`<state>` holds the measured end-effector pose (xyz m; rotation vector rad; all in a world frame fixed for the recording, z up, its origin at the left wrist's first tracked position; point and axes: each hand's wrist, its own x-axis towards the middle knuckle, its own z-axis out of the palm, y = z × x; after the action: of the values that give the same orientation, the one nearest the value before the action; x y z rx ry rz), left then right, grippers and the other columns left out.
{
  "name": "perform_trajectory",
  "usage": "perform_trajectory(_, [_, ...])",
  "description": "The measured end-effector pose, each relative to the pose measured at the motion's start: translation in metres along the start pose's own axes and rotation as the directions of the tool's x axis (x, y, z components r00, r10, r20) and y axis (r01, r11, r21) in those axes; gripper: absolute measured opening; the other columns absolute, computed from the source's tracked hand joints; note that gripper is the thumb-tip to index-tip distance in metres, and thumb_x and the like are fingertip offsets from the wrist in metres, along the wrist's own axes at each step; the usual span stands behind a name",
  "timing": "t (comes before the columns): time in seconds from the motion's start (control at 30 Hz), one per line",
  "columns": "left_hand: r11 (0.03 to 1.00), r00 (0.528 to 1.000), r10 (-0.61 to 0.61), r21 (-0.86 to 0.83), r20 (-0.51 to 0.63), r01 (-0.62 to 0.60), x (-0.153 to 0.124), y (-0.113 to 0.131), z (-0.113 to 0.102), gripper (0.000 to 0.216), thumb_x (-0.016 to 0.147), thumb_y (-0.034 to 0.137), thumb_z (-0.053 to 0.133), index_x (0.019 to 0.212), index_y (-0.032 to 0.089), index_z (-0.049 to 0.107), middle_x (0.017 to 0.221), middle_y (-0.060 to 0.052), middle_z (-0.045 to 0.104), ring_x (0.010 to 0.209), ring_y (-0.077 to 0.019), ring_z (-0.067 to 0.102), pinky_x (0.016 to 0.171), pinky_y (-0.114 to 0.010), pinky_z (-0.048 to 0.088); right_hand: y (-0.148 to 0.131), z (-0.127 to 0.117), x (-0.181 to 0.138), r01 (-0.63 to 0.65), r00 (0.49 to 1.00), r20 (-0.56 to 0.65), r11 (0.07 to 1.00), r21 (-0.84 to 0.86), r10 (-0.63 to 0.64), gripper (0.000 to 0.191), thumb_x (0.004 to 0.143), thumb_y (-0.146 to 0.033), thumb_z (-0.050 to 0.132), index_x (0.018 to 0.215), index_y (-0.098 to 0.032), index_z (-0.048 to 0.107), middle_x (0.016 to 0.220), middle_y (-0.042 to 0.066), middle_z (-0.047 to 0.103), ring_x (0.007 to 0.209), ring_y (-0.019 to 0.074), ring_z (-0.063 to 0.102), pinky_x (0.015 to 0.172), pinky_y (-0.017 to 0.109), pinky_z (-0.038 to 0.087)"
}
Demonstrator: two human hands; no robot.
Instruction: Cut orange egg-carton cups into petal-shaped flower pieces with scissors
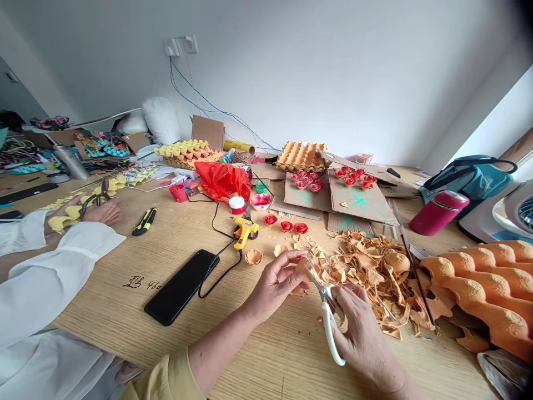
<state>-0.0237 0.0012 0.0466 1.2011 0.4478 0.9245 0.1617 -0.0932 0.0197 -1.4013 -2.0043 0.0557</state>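
Note:
My left hand [277,283] pinches a small orange piece of egg carton [303,271] just above the wooden table [175,233]. White-handled scissors [328,316] are gripped in my right hand [362,333], with the blades reaching up to the piece. Right behind my hands lies a heap of orange carton scraps [370,272]. Three red paper roses [285,225] and an orange cup-shaped cutting [254,256] sit a little farther back.
A black phone [182,285] and a yellow glue gun [244,229] lie left of my hands. Orange egg cartons [478,289] lie at the right, near a pink bottle [437,212]. A person in white sleeves [54,250] holds scissors at the far left. Cardboard with roses [358,197] is behind.

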Motion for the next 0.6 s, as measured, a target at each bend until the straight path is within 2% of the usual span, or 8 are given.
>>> perform_trajectory(0.17, [0.999,1.000,0.006,0.035,0.029,-0.007,-0.0003,0.0012,0.0014,0.042,0.085,0.036,0.073,0.122,0.020,0.061,0.110,-0.009,0.070,0.094,-0.0191,0.068,0.084,-0.033,0.057,0.0002,-0.0016,0.0006,-0.008,1.000,0.010,1.000,-0.014,0.008,0.015,0.086,-0.021,0.057,0.087,-0.023,0.042,0.079,-0.003,0.049,0.072,0.0182,0.049,0.089,0.046,0.036])
perform_trajectory(0.33, [0.999,1.000,0.014,0.030,0.027,-0.015,0.0007,-0.0009,0.0023,0.042,0.084,0.034,0.074,0.121,0.019,0.061,0.107,-0.009,0.071,0.092,-0.0180,0.067,0.081,-0.031,0.057,0.0005,-0.0013,0.0001,-0.007,1.000,0.006,0.999,-0.034,0.008,0.016,0.086,-0.021,0.058,0.088,-0.023,0.043,0.079,-0.003,0.049,0.072,0.0182,0.050,0.093,0.048,0.035])
perform_trajectory(0.6, [0.999,1.000,0.010,0.032,0.014,-0.010,0.0007,-0.0003,0.0013,0.042,0.085,0.034,0.073,0.123,0.021,0.060,0.113,-0.008,0.070,0.094,-0.0182,0.068,0.085,-0.032,0.057,-0.0011,-0.0010,-0.0005,0.017,1.000,-0.020,0.999,-0.042,-0.018,0.018,0.092,-0.023,0.053,0.082,-0.024,0.038,0.073,-0.004,0.045,0.067,0.0175,0.045,0.080,0.039,0.038])
